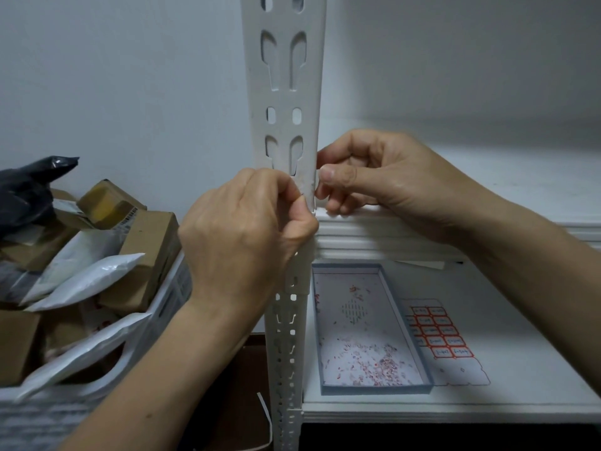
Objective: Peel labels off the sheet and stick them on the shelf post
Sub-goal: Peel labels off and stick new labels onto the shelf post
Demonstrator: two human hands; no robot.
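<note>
The white slotted shelf post (283, 102) rises through the middle of the view. My left hand (247, 236) is in front of the post, its thumb and forefinger pinched together at the post's face; what they pinch is too small to see. My right hand (374, 177) has its fingers curled against the post's right edge, thumb pressing on the corner. The label sheet (439, 336), white with red-bordered labels, lies flat on the lower shelf to the right, untouched.
A shallow box lid (370, 330) strewn with red and white paper scraps lies beside the sheet on the lower shelf (520, 353). The upper shelf board (455, 177) is behind my right hand. A white crate (169, 294) of cardboard boxes and mailer bags stands at the left.
</note>
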